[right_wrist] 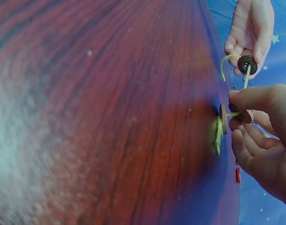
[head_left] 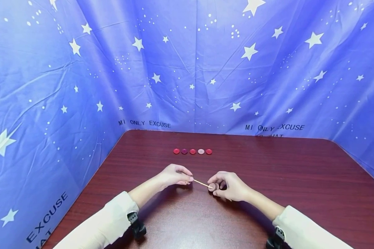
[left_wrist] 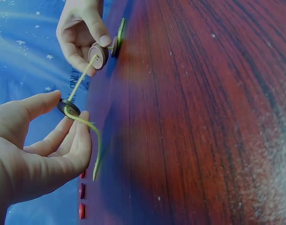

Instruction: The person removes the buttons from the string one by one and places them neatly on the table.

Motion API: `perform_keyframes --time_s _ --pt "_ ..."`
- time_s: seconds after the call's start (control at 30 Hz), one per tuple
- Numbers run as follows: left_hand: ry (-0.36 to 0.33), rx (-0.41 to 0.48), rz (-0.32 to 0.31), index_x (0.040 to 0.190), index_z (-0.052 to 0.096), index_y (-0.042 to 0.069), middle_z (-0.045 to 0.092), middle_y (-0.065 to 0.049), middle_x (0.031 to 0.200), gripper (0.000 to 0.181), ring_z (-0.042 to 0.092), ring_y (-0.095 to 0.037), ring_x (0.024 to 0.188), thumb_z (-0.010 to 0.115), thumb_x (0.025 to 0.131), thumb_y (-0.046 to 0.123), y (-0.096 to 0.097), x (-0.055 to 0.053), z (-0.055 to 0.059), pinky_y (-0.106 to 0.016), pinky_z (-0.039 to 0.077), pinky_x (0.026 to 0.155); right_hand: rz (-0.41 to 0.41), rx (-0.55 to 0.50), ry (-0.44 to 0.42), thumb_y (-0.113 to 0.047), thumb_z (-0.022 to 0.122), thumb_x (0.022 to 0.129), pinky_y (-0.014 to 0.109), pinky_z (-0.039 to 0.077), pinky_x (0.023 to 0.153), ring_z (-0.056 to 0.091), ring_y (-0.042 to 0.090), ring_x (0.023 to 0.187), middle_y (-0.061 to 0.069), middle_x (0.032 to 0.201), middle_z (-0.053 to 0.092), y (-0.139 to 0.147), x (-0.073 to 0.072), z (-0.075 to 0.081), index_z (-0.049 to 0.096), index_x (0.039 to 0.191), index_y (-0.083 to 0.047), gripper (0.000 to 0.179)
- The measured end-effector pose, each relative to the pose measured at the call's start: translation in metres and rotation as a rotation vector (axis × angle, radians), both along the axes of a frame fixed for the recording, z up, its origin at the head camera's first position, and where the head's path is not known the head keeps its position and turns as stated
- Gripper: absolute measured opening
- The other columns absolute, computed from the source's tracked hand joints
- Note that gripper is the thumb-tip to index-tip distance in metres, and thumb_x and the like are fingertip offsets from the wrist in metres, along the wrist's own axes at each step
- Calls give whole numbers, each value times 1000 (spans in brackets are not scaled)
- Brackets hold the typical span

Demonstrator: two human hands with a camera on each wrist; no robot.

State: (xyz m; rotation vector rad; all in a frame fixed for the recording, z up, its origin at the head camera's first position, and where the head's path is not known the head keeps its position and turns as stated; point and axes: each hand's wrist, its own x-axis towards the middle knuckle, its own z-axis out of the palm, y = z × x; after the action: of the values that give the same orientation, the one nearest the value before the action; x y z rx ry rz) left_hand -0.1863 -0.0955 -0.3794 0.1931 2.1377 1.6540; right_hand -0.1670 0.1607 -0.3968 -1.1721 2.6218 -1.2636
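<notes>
The left hand point(head_left: 176, 174) pinches a dark button point(right_wrist: 243, 61) between thumb and fingers; the right hand point(head_left: 233, 186) pinches a brown button point(left_wrist: 99, 60) likewise, seemingly to keep the string point(left_wrist: 82, 80) through both taut. In the head view, the brown button sits at the right hand's 9 o'clock; five loose buttons point(head_left: 192, 151) lie in a row, apart, toward the left hand's 1 o'clock.

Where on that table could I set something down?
The table looks bare left and right of the button row, out to its edges, and between the forearms. It's crowded mid-table: the left hand and right hand hold threaded buttons on yellow string.
</notes>
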Motion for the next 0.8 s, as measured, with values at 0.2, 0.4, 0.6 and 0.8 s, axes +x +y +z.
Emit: perform_keyframes --time_s 0.2,0.4,0.6,0.8 --pt "-7 1 9 105 67 -7 72 -1 79 28 66 -8 73 72 83 10 -2 0 0 -27 60 78 -2 -14 -18 0 76 75 27 58 68 63 12 75 9 88 70 0 1 1 68 102 -2 29" --pt "-7 -1 13 103 67 -5 72 0 80 27 66 -7 73 73 82 11 -3 1 2 -26 60 78 2 -23 -29 1 76 75 27 59 68 62 7 72 10 87 69 0 1 -1 68 102 -2 28" --pt "-7 1 10 105 66 -7 72 0 79 27 66 -7 72 72 83 10 -4 0 1 -28 60 79 7 -18 -29 1 76 75 27 59 67 61 3 70 10 86 69 0 1 -1 67 101 -2 28" --pt "0 19 9 105 66 -8 71 0 79 29 66 -7 72 72 83 10 -6 1 5 -28 60 79 10 -14 -7 1 76 75 28 59 67 62 4 71 10 87 69 0 0 0 68 101 -3 28"
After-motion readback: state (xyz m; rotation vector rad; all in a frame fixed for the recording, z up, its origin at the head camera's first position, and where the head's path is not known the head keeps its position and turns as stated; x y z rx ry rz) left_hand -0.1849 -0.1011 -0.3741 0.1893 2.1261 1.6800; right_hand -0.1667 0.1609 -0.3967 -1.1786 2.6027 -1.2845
